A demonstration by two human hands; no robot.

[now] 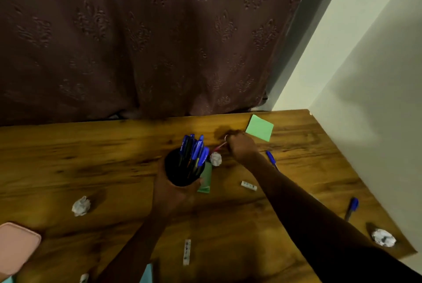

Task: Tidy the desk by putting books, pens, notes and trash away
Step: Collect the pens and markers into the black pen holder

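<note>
Gathering pens looks to be the step in hand. The person's left hand [175,193] grips a black pen cup [182,168], crowded with blue pens, over the bench [91,157]. Whether the cup is lifted clear of the wood cannot be told.

The right hand [239,145] reaches past the cup toward the far edge. Its fingers [230,140] are clenched on the end of a thin reddish pen [220,145] that slants toward the cup. Blur hides whether the pen's tip touches the bench.

To do this well, the person would likely turn the pen upright and aim its tip for a gap among the blue caps. It should be let go only once it is inside the rim, with the cup held level so nothing spills. A crumpled paper ball [215,158] sits just beside the cup and below the pen, so a low sweep could knock it.

2 more blue pens lie to the right: 1 [271,159] just beside the right wrist, another [351,208] near the bench's right edge. A green note [260,127] lies beside the right hand.
</note>
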